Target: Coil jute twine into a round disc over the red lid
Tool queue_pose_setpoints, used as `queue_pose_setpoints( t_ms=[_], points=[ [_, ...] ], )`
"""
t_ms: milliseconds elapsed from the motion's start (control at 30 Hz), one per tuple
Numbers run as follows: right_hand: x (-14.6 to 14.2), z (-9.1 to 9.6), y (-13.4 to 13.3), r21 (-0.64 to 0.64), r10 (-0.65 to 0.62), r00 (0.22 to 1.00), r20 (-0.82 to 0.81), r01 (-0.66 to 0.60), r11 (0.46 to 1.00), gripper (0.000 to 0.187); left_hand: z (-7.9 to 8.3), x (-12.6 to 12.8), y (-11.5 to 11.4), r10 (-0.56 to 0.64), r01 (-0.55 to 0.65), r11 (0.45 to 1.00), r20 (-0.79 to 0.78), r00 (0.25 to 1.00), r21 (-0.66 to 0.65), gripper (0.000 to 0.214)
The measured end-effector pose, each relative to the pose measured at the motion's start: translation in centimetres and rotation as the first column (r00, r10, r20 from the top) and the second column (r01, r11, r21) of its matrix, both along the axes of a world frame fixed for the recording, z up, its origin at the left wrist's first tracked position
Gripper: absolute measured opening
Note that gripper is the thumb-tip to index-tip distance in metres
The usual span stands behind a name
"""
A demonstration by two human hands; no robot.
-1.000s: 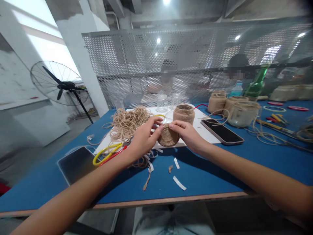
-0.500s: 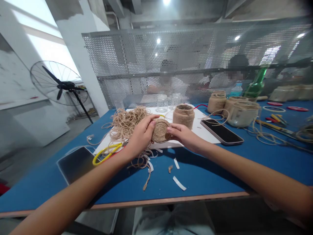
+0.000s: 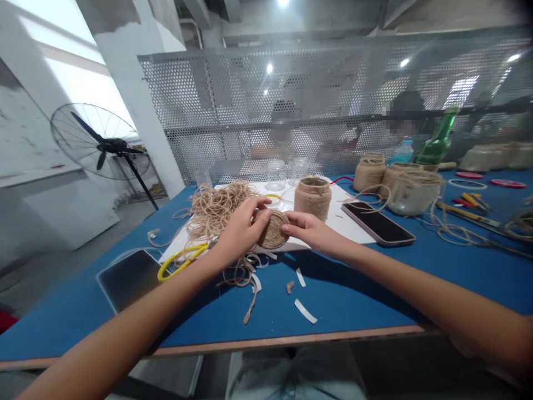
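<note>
Both my hands hold a round disc covered in a spiral of jute twine, tilted on edge just above the white board. My left hand grips its left rim, thumb on top and fingers curled behind. My right hand pinches the right rim with its fingertips. A loose heap of jute twine lies behind my left hand, and strands trail under it. A twine-wrapped jar stands upright just behind the disc.
Yellow-handled scissors and a dark phone lie at the left; another phone at the right. White paper strips litter the blue table. More wrapped jars, a green bottle, clear jars, a mesh screen with people behind.
The disc has been turned between my hands: it rose and moved a little left, then dropped slightly, showing its spiral face more edge-on. The fingers of both hands shifted along the rim.
</note>
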State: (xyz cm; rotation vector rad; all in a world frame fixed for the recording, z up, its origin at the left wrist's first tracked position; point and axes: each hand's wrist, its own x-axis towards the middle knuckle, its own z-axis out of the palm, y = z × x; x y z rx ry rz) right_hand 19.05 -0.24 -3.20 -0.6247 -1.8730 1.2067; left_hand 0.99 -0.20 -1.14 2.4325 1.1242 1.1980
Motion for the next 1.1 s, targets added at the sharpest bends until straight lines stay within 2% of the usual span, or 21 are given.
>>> queue_pose_setpoints(
  t_ms=[67,167,300,400,500,600,733,833,933,1100],
  points=[
    [0.1,-0.2,0.1,0.032,-0.007,0.999,0.031,0.006,0.999,0.020,0.1,0.1,-0.1,-0.025,0.027,0.999,-0.067,0.997,0.026,0.023],
    [0.1,-0.4,0.2,0.045,-0.027,0.999,0.029,0.026,0.999,0.023,0.1,0.1,-0.2,-0.046,0.043,0.998,-0.087,0.995,-0.037,0.020],
    [0.0,-0.4,0.0,-0.005,-0.061,0.998,-0.003,0.061,0.998,0.032,0.0,0.0,0.2,-0.047,0.064,0.977,0.089,0.995,-0.203,0.018],
    [0.0,-0.3,0.0,0.008,-0.077,0.997,0.012,0.077,0.997,0.026,-0.3,0.1,0.5,-0.023,0.083,0.955,0.210,0.978,-0.286,0.017],
    [0.1,-0.2,0.1,0.035,-0.068,0.997,0.028,0.067,0.997,0.019,-0.5,0.0,0.7,0.000,0.080,0.947,0.250,0.968,-0.310,0.015],
    [0.2,-0.3,0.3,0.053,-0.066,0.997,0.039,0.064,0.997,0.019,-0.5,-0.1,0.5,0.008,0.049,0.959,0.198,0.980,-0.278,0.015],
    [0.5,0.0,0.2,0.102,-0.074,0.994,0.085,0.066,0.993,0.018,-0.1,-0.1,0.0,-0.041,0.039,0.988,-0.008,0.999,-0.147,0.021],
    [0.5,0.1,0.1,0.123,-0.079,0.988,0.129,0.063,0.990,0.017,0.4,0.0,-0.2,-0.098,0.082,0.982,-0.089,0.991,-0.168,0.023],
    [0.3,0.1,0.1,0.074,-0.065,0.994,0.093,0.058,0.996,0.018,0.7,0.0,-0.3,-0.120,0.112,0.961,-0.014,0.993,-0.253,0.023],
    [0.1,-0.1,0.1,-0.116,-0.053,0.998,-0.026,0.049,0.992,0.019,0.4,-0.2,0.2,-0.113,0.197,0.903,0.232,0.966,-0.381,0.025]
  ],
)
